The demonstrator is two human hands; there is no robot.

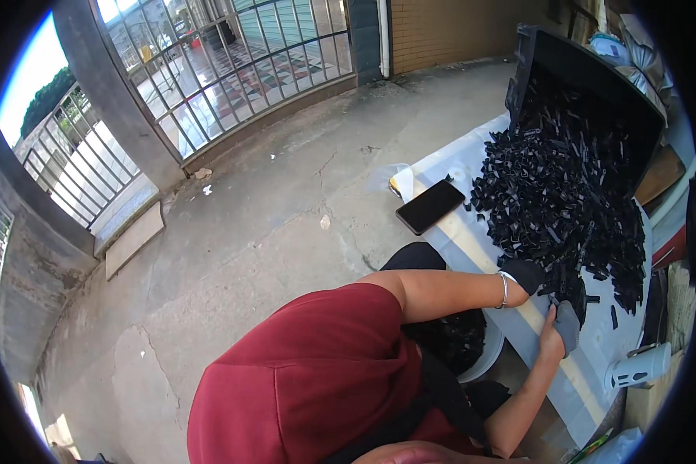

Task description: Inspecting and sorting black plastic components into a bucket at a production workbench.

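Note:
My left hand (524,277), in a dark grey glove with a silver bangle at the wrist, reaches to the near edge of a big heap of small black plastic pieces (541,201). Its fingers are bent down and partly hidden against the black pieces. Just below and right of it, my right hand (566,326) wears a grey glove with the thumb bare. Thumb and fingers are pinched together at the edge of the heap, close to the left fingertips. What lies between them is too small to make out.
The heap spills from a tipped black bin (603,100) onto a white-covered table (588,371). A phone (431,207) lies on its left edge. A white perforated cup (639,366) stands at the right. Below my left arm, a pale bucket (493,354) holds black pieces.

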